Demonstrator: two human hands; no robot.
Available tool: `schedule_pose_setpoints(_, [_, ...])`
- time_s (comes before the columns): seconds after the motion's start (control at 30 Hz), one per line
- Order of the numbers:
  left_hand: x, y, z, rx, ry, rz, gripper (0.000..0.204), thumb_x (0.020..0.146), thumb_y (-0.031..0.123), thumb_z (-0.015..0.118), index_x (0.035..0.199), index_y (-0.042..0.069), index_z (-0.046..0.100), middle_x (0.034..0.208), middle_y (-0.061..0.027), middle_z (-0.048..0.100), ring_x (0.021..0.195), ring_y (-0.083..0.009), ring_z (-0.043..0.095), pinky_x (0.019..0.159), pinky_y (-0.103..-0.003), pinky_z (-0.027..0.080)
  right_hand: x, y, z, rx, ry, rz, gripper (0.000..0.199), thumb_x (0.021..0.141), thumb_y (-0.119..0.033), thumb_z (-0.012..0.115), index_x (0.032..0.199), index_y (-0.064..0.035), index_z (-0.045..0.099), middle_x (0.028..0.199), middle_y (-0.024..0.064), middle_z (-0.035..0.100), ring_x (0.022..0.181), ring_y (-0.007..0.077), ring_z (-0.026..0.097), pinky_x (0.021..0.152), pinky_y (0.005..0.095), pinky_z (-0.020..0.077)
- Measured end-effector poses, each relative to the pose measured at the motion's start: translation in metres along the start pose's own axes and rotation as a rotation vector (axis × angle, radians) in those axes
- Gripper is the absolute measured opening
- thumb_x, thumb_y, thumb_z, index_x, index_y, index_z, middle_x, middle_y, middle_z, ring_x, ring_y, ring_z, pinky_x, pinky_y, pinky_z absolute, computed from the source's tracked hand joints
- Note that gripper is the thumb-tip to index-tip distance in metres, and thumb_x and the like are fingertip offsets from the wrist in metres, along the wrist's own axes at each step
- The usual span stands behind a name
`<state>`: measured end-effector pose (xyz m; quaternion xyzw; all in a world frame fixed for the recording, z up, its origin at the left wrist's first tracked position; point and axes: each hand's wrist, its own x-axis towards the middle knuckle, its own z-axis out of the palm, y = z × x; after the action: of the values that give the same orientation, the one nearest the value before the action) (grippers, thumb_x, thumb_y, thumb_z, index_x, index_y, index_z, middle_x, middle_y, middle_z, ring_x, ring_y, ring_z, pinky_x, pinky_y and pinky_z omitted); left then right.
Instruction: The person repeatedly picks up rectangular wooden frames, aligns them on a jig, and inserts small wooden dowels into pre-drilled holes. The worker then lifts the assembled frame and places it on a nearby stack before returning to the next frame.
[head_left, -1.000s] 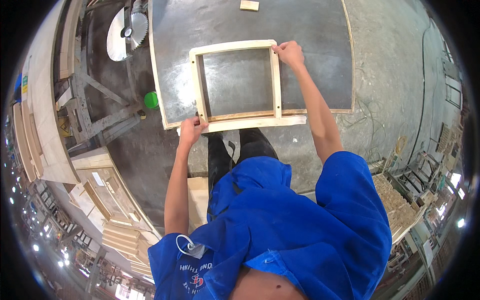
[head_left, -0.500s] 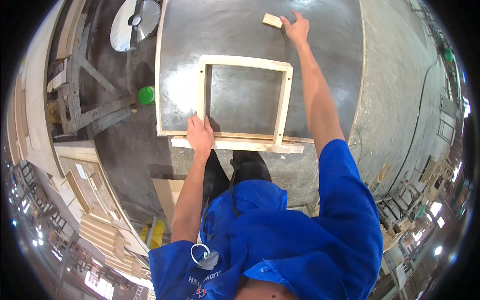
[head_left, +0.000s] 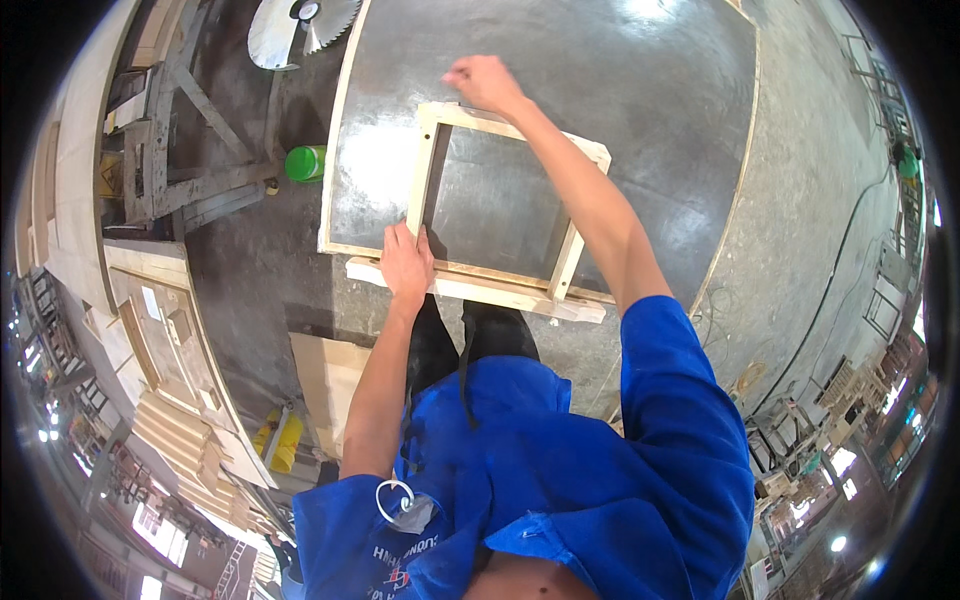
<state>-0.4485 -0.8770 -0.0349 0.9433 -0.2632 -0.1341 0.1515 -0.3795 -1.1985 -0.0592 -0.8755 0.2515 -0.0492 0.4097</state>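
Observation:
A pale rectangular wooden frame [head_left: 429, 165] lies on the dark table [head_left: 375, 120], its near side at the table's front edge. My left hand [head_left: 407, 262] is closed around the frame's left rail at the near corner, where a long wooden strip [head_left: 480, 289] runs along the near side. Over the far rail, close to the far left corner, my right hand [head_left: 485, 83] has its fingers curled in. What those fingers hold, if anything, is hidden. My right forearm crosses above the frame's right part and covers some of that rail.
A round saw blade [head_left: 300, 25] is beyond the table at the far left, and a green container [head_left: 305, 163] stands left of the table edge. Further left are a wooden trestle [head_left: 215, 112] and stacked boards [head_left: 180, 440]. Cardboard [head_left: 330, 385] lies by my legs.
My right hand has swung left from the far right of the table to the frame's far left corner, and its fingers have curled. The small wooden block beside it no longer shows.

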Motion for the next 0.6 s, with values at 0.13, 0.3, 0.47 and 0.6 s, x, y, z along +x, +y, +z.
schedule_pose_setpoints(0.13, [0.002,0.000,-0.001,0.034,0.000,-0.026,0.039,0.090,0.037,0.061,0.101,0.002,0.049,0.098,-0.0178,0.052,0.090,-0.0400,0.058,0.070,-0.049,0.050,-0.058,0.004,-0.063,-0.101,0.301,0.225,0.036,0.092,-0.041,0.058,0.093,-0.0070,0.068,0.085,0.0149,0.067,0.081,0.0335,0.063,0.071,0.0448,0.0490])
schedule_pose_setpoints(0.3, [0.002,0.007,-0.002,0.096,-0.040,-0.049,0.049,0.087,0.048,0.061,0.099,0.002,0.049,0.099,-0.0160,0.052,0.094,-0.0362,0.057,0.074,-0.048,0.050,-0.140,0.066,-0.085,-0.383,0.501,0.449,0.046,0.095,-0.047,0.049,0.088,-0.0042,0.064,0.089,0.0144,0.066,0.090,0.0349,0.060,0.077,0.0473,0.0465])
schedule_pose_setpoints(0.47, [-0.002,0.004,0.000,0.106,-0.052,-0.063,0.053,0.085,0.049,0.061,0.108,0.003,0.050,0.104,-0.0151,0.053,0.096,-0.0354,0.057,0.074,-0.049,0.051,-0.143,0.074,-0.080,-0.274,0.509,0.554,0.047,0.097,-0.045,0.047,0.081,-0.0028,0.061,0.083,0.0143,0.064,0.086,0.0347,0.059,0.078,0.0475,0.0461])
schedule_pose_setpoints(0.6, [0.001,0.002,-0.002,0.108,-0.064,-0.051,0.051,0.085,0.048,0.062,0.106,0.003,0.050,0.104,-0.0156,0.053,0.094,-0.0357,0.058,0.073,-0.049,0.051,-0.142,0.074,-0.079,-0.292,0.478,0.617,0.046,0.096,-0.043,0.049,0.075,-0.0032,0.058,0.082,0.0137,0.064,0.086,0.0346,0.059,0.078,0.0480,0.0460])
